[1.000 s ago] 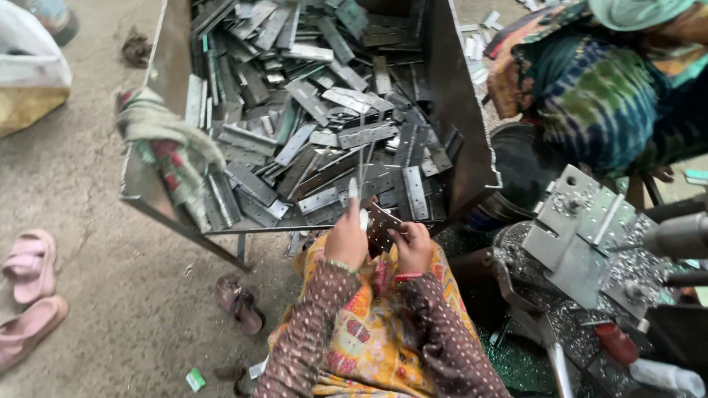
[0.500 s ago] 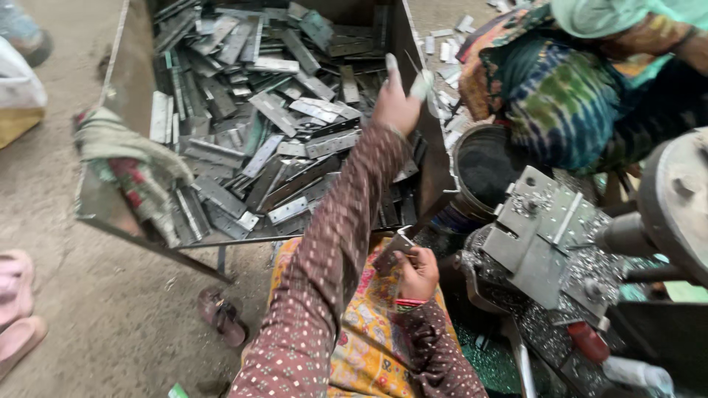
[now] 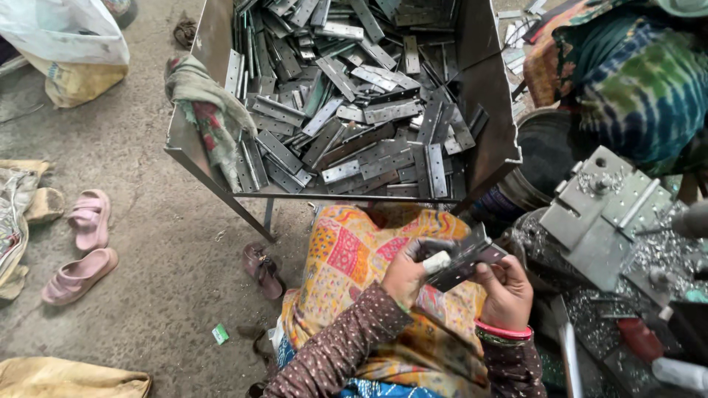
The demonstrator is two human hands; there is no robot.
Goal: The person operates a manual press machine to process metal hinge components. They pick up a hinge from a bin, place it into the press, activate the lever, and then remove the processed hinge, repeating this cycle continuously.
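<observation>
**Steel hinge plates in hand, a full bin behind**

Grey metal fills my grip: my left hand (image 3: 405,274) and right hand (image 3: 507,289) both close on a small stack of hinge plates (image 3: 463,262) over my lap. Just beyond my knees the metal bin (image 3: 483,96) is heaped with loose plates, so I judge most of the pile unhandled. A drill press fixture (image 3: 601,214) stands at my right, a co-worker (image 3: 627,74) beyond.
</observation>
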